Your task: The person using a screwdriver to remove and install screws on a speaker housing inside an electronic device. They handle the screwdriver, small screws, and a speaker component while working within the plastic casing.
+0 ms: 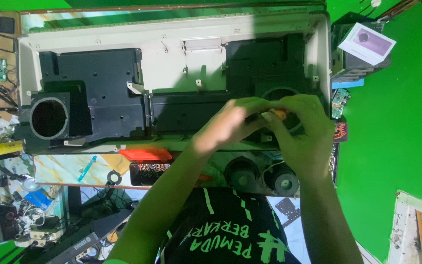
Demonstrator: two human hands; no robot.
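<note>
A large flat white panel (172, 63) with black plastic housings (94, 93) lies across the table, a round opening (49, 117) at its left. My left hand (230, 122) and my right hand (304, 127) meet over a second round opening (279, 93) at the panel's right. Both grip a small tool with an orange handle (280, 114), mostly hidden by the fingers.
Two round speakers (262, 176) sit at the near table edge beside a red flat piece (145, 155) and a blue pen-like tool (87, 168). A white box (367, 43) rests on dark items at right. Cluttered tools and circuit boards (6, 205) fill the left side.
</note>
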